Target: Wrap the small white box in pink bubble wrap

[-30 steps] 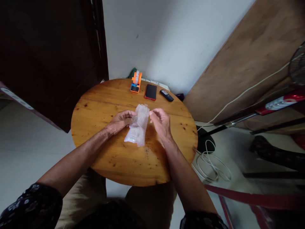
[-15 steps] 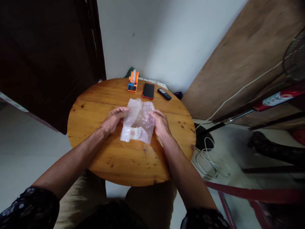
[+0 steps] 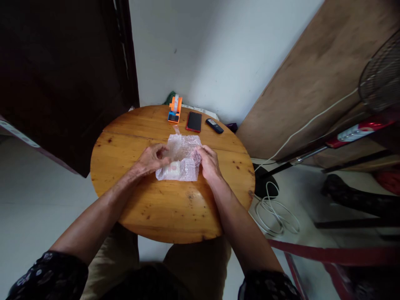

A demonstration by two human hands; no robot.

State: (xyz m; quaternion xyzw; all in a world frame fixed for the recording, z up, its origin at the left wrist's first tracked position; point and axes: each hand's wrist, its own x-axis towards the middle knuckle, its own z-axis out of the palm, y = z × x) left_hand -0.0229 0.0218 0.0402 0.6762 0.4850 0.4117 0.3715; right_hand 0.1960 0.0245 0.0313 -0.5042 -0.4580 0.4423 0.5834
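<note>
Between left fingers (image 3: 160, 147), grip unclear, and right fingers (image 3: 205, 153) pinching its edge lies bubble wrap (image 3: 189, 167).

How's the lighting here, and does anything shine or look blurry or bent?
Head view: dim light, the dark panel nearly black; head view: glints on the bubble wrap, sheen on the table; head view: edges stretched, wire grille soft, print on the pale item unreadable.
</note>
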